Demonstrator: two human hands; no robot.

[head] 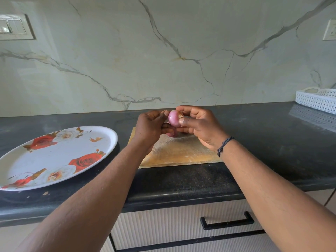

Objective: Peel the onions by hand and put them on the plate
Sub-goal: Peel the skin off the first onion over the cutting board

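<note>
I hold a small pinkish-red onion [174, 118] above the wooden cutting board [179, 150], my left hand [151, 127] and right hand [197, 124] both pinching it. The white rose-patterned plate [60, 153] on the table holds no onions; peeling seems barely begun.

A dark counter [254, 175] carries a floral plate [112, 135] at left, a wooden board [181, 151] mid-way, a white basket [316, 101] far right.
</note>
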